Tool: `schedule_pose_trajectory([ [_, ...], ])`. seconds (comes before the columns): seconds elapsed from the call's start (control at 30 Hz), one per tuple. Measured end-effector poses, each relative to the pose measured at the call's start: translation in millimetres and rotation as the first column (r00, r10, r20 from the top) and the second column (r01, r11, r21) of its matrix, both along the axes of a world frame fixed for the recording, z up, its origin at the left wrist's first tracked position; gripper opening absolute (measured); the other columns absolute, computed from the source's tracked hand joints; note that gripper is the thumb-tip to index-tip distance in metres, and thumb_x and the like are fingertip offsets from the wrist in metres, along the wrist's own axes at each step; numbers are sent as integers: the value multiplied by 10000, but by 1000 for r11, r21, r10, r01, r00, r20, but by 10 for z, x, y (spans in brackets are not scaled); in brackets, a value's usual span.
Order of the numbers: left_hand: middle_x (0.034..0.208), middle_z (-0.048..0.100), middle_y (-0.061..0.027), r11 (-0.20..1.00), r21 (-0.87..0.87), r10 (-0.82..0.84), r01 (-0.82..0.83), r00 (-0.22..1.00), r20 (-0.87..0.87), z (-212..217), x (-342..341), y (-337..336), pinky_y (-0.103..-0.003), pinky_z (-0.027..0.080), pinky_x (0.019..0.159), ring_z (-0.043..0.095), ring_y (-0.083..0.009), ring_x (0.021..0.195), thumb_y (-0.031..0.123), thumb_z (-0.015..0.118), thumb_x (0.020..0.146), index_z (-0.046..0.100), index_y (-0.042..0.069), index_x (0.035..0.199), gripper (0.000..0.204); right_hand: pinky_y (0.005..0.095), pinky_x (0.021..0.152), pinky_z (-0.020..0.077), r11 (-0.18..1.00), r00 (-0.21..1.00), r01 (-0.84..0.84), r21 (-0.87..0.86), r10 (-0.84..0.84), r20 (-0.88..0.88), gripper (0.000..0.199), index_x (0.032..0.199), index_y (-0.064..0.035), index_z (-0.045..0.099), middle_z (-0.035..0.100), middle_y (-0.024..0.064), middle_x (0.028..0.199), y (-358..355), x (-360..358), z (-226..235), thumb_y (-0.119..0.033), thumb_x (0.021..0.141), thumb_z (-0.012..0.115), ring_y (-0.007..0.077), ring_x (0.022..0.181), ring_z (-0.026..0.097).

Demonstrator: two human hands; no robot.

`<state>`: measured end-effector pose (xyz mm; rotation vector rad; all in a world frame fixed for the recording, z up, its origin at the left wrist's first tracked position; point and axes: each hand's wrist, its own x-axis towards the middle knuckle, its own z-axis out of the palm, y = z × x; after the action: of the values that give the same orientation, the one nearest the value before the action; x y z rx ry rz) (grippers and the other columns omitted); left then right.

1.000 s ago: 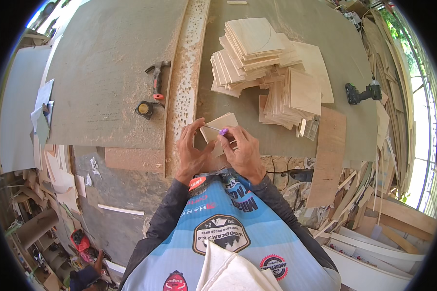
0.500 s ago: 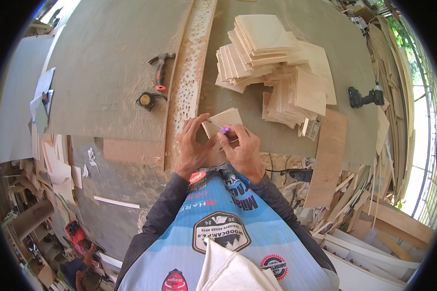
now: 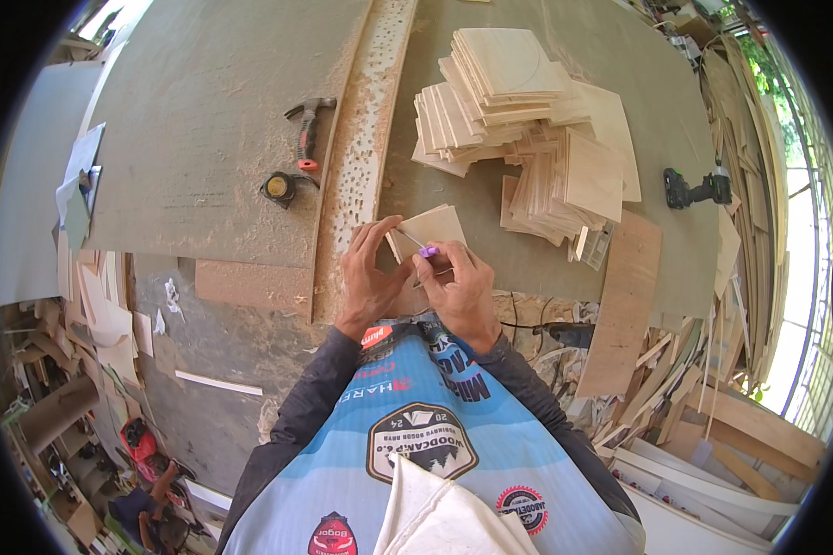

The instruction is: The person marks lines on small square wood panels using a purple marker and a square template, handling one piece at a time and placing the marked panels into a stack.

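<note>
1. I see the left hand [image 3: 372,276] resting on a small square of thin plywood [image 3: 430,229] that lies on the desk [image 3: 204,148]; its fingers are spread and curled over the piece's left edge, pinning it rather than wrapping around it.
2. The right hand [image 3: 458,287] is closed around a slim pen-like tool with a purple end [image 3: 428,251], its tip touching the plywood square (I can't tell whether it is a pen or a marker, as the view is too small).
3. The plywood square sits just in front of my chest, beside a long pale strip of perforated board [image 3: 366,139] running away from me.
4. Beyond it stands a large stack of similar plywood squares [image 3: 518,111], some fanned out and leaning.
5. To the left lie a hammer with a red grip [image 3: 304,129] and a tape measure [image 3: 279,188], close together.
6. A dark cordless drill [image 3: 699,190] lies well apart, at the right.
</note>
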<state>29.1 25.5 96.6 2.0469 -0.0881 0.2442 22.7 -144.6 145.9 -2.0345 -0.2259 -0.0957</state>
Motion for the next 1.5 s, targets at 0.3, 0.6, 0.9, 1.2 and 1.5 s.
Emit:
schedule_pose_trajectory([
  [0.3, 1248, 732, -140, 1000, 8, -4, 4, 1000, -13, -13, -2, 6, -440, 552, 1009, 679, -355, 1158, 48, 890, 730, 697, 53, 1341, 640, 378, 716, 618, 999, 999, 37, 15, -37, -23, 222, 1097, 7, 713, 770, 166, 946, 19, -10, -16, -134, 975, 832, 301, 803, 795],
  [0.6, 1242, 737, -145, 1000, 9, -3, 3, 1000, -17, 24, -11, 11, -445, 548, 1004, 674, -360, 1157, 50, 888, 737, 697, 51, 1340, 633, 381, 640, 625, 998, 995, -53, -33, 55, 85, 161, 1097, -9, 683, 727, 153, 964, -43, 60, -72, -85, 995, 783, 295, 782, 785],
  [0.9, 1243, 739, -145, 1000, 6, 13, -13, 1000, -20, 6, -31, 8, -456, 550, 1012, 671, -367, 1171, 73, 898, 743, 693, 58, 1345, 637, 404, 694, 602, 948, 951, -235, -216, 270, 150, 174, 1095, -10, 698, 730, 153, 959, -310, 420, -27, -45, 955, 796, 337, 831, 765],
  [1.2, 1289, 735, -131, 1000, -13, 10, -10, 1000, -17, -33, -29, 15, -459, 552, 1043, 665, -362, 1216, 81, 901, 743, 674, 61, 1376, 673, 475, 684, 570, 854, 866, -352, -382, 452, 212, 171, 1060, -50, 673, 719, 111, 968, -414, 1005, 93, -104, 945, 787, 371, 834, 728],
  [1.5, 1290, 727, -145, 998, -41, 37, -38, 999, -25, -115, -31, -2, -451, 555, 1064, 677, -343, 1222, 87, 919, 735, 599, 43, 1458, 792, 428, 670, 600, 764, 746, -413, -496, 596, 297, 192, 1086, -55, 695, 733, 97, 963, -363, 1386, 85, -102, 934, 801, 339, 809, 743],
])
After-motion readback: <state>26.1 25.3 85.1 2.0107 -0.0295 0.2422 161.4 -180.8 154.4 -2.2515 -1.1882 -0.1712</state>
